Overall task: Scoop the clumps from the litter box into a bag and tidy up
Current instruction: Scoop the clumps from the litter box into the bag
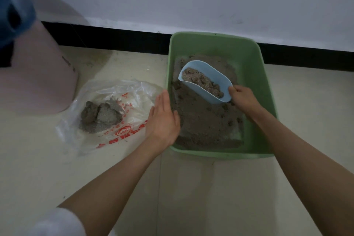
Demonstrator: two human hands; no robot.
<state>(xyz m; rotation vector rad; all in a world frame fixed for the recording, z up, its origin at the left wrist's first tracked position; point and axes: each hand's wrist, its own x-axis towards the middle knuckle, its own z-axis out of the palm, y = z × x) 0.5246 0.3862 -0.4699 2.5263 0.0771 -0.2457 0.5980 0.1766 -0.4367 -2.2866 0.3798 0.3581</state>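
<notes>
A green litter box [267,90] stands on the floor against the wall, holding brown litter [206,120]. My right hand [242,96] grips the near end of a light blue scoop [208,94] held over the litter; the scoop carries brown clumps [203,82]. My left hand [162,119] lies flat with straight fingers at the box's left rim, holding nothing. Left of the box a clear plastic bag [134,94] with red print lies open on the floor, with grey clumps [101,115] on it.
A pink bin-like object [38,74] stands on the floor at the left, close to the bag. A blue blurred shape [13,5] fills the top left corner. A black skirting strip [115,38] runs along the white wall behind.
</notes>
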